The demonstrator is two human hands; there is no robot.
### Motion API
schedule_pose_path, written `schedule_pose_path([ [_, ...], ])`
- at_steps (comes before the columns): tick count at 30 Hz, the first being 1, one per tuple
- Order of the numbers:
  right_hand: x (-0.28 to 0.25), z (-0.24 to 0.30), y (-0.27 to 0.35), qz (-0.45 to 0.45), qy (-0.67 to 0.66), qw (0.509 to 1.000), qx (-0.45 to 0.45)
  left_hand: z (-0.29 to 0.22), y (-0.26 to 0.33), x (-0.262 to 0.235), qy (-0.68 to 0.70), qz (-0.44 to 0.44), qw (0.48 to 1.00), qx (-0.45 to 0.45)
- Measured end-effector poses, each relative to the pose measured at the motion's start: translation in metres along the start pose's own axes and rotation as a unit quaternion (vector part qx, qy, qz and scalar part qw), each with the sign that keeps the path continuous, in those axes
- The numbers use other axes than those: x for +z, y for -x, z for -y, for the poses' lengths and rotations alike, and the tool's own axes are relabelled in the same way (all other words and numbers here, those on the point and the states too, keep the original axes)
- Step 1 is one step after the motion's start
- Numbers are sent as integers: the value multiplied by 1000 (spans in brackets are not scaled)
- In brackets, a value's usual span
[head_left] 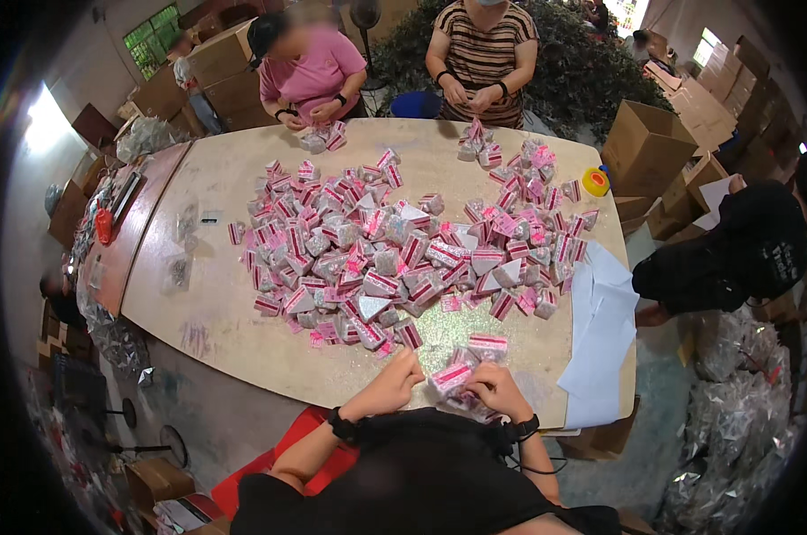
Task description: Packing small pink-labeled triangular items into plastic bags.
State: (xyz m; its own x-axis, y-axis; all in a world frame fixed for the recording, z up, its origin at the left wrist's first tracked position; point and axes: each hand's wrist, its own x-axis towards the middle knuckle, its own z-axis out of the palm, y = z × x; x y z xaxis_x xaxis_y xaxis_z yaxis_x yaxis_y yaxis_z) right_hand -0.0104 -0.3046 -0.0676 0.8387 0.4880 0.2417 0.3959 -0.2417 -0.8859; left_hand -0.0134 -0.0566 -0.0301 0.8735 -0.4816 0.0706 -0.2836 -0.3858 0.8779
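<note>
My left hand [388,385] and my right hand [496,387] meet at the near edge of a pale wooden table [225,321]. Between their fingers they hold a small pink-and-white packet [450,377]. A few more such packets [485,346] lie just beyond my right hand. A large heap of the same pink, white and silver packets [403,250] covers the middle of the table, an arm's length ahead of both hands.
Two people across the table handle packets [323,138], [473,143]. A third person in black [742,250] bends at the right. White paper sheets [600,330] hang off the right edge. A yellow tape roll [595,182], cardboard boxes [649,147] and bags of silver packets [733,419] stand around.
</note>
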Motion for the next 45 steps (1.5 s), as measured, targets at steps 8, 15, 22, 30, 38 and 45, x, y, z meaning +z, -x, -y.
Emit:
schedule_pose_path([
  [8,0,-15,-2,76,-53,993,77,17,29,-8,627,9,761,-166],
  [15,11,-15,-22,91,-48,993,61,19,27,-21,717,73,633,-283],
  [22,15,-24,-15,128,36,987,89,26,34,-18,519,77,786,-328],
  [30,9,-22,-5,183,-71,949,249,26,37,-51,97,191,969,-126],
  [38,24,-24,-13,202,-59,970,124,20,45,-106,139,287,924,-210],
  [45,35,-18,-38,194,-66,978,37,28,22,-55,311,103,943,-58],
])
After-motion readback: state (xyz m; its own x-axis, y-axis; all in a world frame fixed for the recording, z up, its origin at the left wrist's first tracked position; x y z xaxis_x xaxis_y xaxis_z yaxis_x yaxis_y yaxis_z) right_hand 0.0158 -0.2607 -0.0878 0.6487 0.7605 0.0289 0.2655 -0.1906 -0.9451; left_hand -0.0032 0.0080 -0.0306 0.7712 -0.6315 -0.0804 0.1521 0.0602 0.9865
